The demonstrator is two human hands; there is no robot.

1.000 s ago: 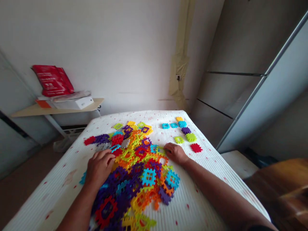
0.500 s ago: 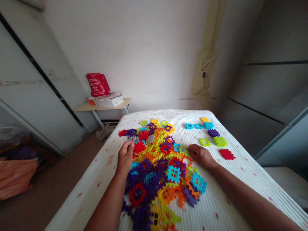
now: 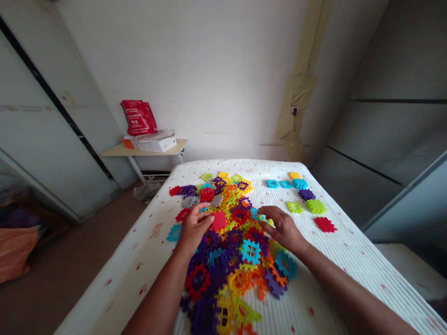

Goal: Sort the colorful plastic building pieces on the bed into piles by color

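Over a heap of coloured plastic interlocking tiles, my left hand [image 3: 193,227] pinches a solid red square tile [image 3: 219,221] at its left edge. My right hand [image 3: 282,229] is at the heap's right side, thumb and fingers apart, close to a blue tile [image 3: 254,213] and a yellow-green tile [image 3: 267,219]. Whether its fingertips touch either one I cannot tell. Below both hands lie a blue window tile [image 3: 251,251], a red frame tile [image 3: 198,282] and several purple tiles. Another blue tile [image 3: 173,233] lies left of my left wrist.
On the right of the white ribbed bed cover [image 3: 345,279] lie separate tiles, among them a red one [image 3: 325,224], a green one [image 3: 316,206] and a purple one [image 3: 306,194]. A small table [image 3: 118,150] with a red bag [image 3: 138,117] stands by the wall.
My left hand has moved right with the red tile, uncovering a red and a blue tile. My right hand has shifted slightly left and its fingers have spread.
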